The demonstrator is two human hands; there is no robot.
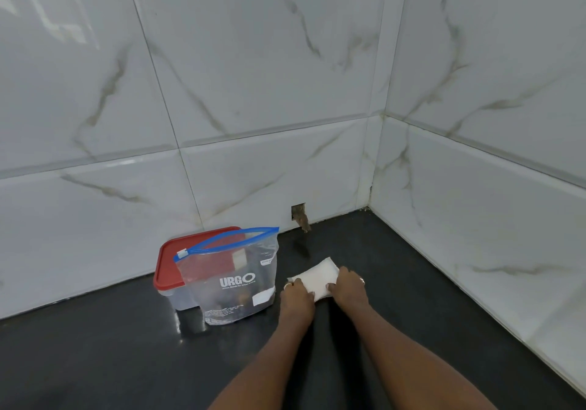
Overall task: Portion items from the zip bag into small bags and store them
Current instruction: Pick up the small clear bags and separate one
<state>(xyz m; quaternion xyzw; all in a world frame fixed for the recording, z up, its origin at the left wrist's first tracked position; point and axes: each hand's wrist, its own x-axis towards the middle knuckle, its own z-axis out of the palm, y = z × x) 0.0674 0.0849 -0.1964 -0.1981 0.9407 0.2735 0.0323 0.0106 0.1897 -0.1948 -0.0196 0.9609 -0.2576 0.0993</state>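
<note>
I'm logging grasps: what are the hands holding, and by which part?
The white packet lying on the counter: the left hand holds its near left edge, the right hand its near right edge.

Dark counter point(95, 362) in a tiled corner, left hand point(296, 295) and right hand point(347, 287) gripping a flat white packet point(317, 278), clear zip bag point(236, 286) — mouth open — upright beside it, red-lidded tub point(168, 263) behind.

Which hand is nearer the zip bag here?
Left. The left hand rests on the left edge of the white packet, just right of the zip bag; the right hand rests on its opposite edge, farther away.
</note>
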